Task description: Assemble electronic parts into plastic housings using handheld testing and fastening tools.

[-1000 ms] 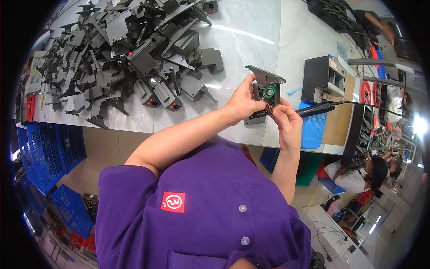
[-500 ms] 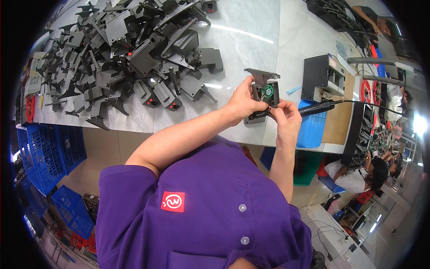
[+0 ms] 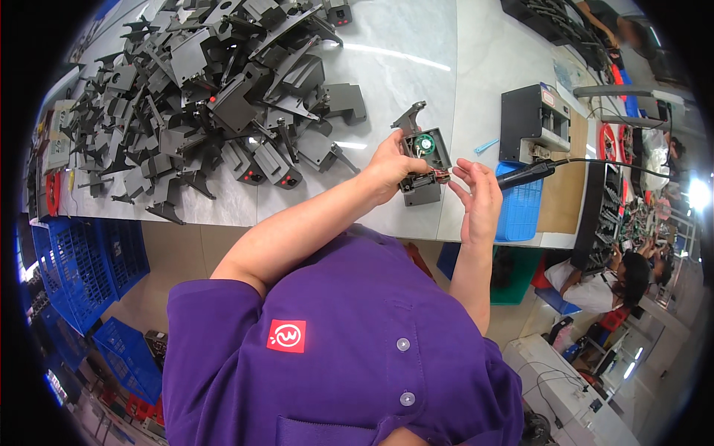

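Observation:
My left hand (image 3: 388, 168) grips a dark grey plastic housing (image 3: 440, 146) that stands open toward me. Inside it sits a round green circuit board (image 3: 425, 144), and thin reddish wires (image 3: 439, 176) show at its lower edge. A grey bracket arm (image 3: 409, 117) sticks out from the far side. Just right of the housing is my right hand (image 3: 480, 192), fingers apart and curved, with nothing visible in them. Whether a fingertip touches the wires is hard to make out. Behind that hand lies a black corded electric screwdriver (image 3: 526, 175).
A big heap of grey plastic housings (image 3: 230, 104) covers the table's left side. On the right are a blue basket (image 3: 519, 212), a black box-shaped device (image 3: 523, 123) and a light blue stick (image 3: 486, 146). Blue crates (image 3: 78, 260) stand below left. Other people sit farther right.
The housing has moved slightly left and turned, its bracket arm now angled upward. My right hand has come off it, its fingers spreading from a pinch.

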A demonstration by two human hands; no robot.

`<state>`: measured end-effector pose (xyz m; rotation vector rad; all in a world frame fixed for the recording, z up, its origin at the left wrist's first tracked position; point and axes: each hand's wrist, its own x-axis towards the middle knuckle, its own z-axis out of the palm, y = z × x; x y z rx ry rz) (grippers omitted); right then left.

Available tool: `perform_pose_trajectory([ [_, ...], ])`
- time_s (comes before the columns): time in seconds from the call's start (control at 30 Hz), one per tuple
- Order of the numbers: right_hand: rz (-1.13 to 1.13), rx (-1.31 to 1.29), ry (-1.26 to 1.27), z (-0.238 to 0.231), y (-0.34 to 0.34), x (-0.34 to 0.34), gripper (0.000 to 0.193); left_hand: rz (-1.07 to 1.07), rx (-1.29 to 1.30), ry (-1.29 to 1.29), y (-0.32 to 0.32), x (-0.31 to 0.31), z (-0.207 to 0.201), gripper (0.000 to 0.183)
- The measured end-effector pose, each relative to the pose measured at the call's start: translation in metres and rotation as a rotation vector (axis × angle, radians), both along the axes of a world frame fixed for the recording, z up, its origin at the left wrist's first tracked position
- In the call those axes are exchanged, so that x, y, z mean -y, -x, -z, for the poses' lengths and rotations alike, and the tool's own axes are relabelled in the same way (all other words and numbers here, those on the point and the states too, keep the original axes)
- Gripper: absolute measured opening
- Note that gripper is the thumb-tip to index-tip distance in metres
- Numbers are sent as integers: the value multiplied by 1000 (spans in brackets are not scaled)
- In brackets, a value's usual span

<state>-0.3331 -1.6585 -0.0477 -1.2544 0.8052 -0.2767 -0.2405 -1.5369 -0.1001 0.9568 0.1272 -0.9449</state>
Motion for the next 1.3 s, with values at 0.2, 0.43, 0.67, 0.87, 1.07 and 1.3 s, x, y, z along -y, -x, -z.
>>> perform_pose_trajectory([
  [0.2,-16,-17,34,13,10,5,19,10,-27,50,-3,-3,7,66],
  [0.43,-26,-12,-13,17,16,4,15,72,-12,103,-1,-3,8,66],
  [0.67,-30,-19,-5,19,19,5,15,95,-90,124,-1,-4,16,67],
  [0.87,-56,-31,10,24,20,5,17,83,-133,101,0,-3,18,66],
  [1.07,-71,-33,-3,27,20,4,16,107,-111,110,1,-3,24,66],
  [1.3,-79,-50,0,28,21,2,15,106,-115,90,2,-4,22,67],
])
